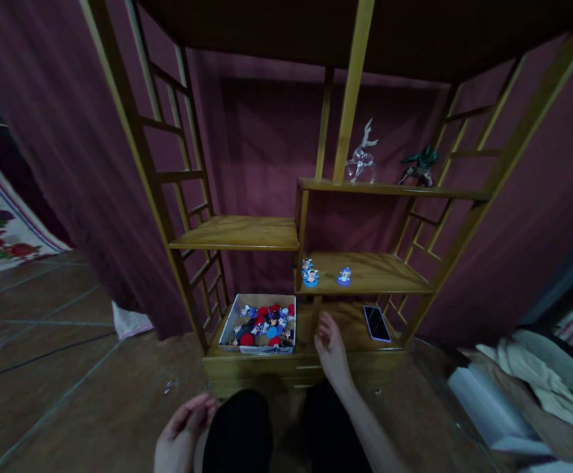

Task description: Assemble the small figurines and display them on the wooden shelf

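My right hand [330, 341] hovers over the front of the cabinet's bottom shelf, its fingers loosely bent and slightly apart, with nothing visible in them. Left of it is an open cardboard box [232, 322] full of small red, blue, white and black figurines [267, 323]. On the shelf above stand two blue-based figurines [310, 274] close together by the left divider. A white and purple figurine [344, 276] stands apart to their right. Low by my left knee, my left hand [184, 430] has its fingers curled against the thumb; whatever they may hold is hidden.
A phone [377, 324] lies on the bottom shelf at the right. Higher up, a clear deer figurine [363, 157] and a dark green figure [420, 165] share a wooden shelf [389, 189]. Wooden posts [353, 85] frame the shelves. A grey-white box [496, 410] and cloth [543, 381] are at right.
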A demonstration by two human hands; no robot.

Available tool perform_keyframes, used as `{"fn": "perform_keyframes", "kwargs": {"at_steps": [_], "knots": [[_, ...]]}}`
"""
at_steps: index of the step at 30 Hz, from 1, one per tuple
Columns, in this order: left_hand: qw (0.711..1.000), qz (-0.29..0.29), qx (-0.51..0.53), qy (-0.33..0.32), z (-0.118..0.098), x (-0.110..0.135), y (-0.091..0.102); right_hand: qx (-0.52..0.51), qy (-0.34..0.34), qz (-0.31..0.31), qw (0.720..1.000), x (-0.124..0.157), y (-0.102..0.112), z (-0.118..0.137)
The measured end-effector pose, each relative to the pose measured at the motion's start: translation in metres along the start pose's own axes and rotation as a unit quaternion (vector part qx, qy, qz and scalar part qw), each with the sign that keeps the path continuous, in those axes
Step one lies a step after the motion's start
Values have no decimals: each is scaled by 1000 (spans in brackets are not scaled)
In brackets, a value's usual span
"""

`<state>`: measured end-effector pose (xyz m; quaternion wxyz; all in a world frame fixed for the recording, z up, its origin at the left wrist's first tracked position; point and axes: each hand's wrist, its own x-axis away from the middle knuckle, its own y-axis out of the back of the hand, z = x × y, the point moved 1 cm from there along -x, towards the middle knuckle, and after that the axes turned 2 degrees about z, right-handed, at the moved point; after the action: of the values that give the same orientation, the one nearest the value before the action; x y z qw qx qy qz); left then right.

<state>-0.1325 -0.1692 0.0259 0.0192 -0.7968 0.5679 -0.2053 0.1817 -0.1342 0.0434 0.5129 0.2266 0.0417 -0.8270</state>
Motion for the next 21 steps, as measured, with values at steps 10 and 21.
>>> {"fn": "perform_keyframes", "kwargs": {"at_steps": [10, 21], "knots": [[989, 10, 105, -99, -13, -78, -91, -25, -89, 82, 992, -13, -67, -56], [931, -33, 336, 139, -13, -216, -134, 35, -151, 135, 979, -94, -150, -115]]}}
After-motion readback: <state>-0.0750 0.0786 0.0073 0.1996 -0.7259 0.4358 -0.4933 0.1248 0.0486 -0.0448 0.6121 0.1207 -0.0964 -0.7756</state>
